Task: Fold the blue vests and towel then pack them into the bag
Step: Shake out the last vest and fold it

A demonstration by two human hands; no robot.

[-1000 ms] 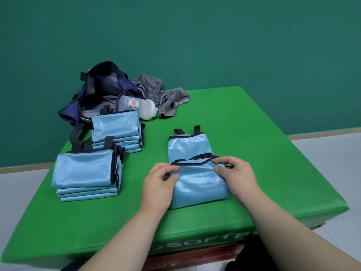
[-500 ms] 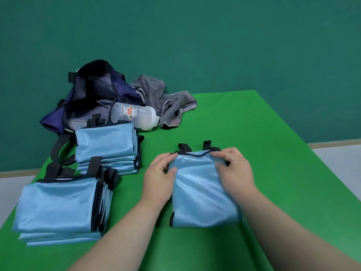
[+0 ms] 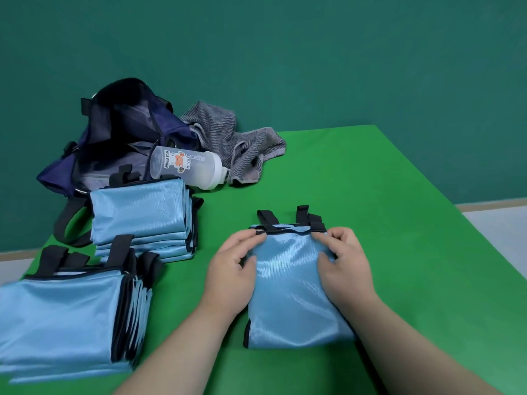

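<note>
Blue folded vest (image 3: pixel 288 292) lies on the green table (image 3: pixel 370 195). The left hand (image 3: pixel 231 277) and the right hand (image 3: pixel 345 269), apart, pinch its upper corners. At the left lie a near vest stack (image 3: pixel 57 317) and a far vest stack (image 3: pixel 139 215); behind them the open bag (image 3: pixel 119 132), with the grey towel (image 3: pixel 228 141) beside it.

Clear plastic bottle (image 3: pixel 185 169) with white cap, lying on its side at the far left of a green table (image 3: pixel 370 195), before a teal wall (image 3: pixel 313 67), pale floor (image 3: pixel 499 232) beyond.

Folded blue vests (image 3: pixel 137 215), crumpled towel (image 3: pixel 225 132), open bag (image 3: pixel 114 129)
</note>
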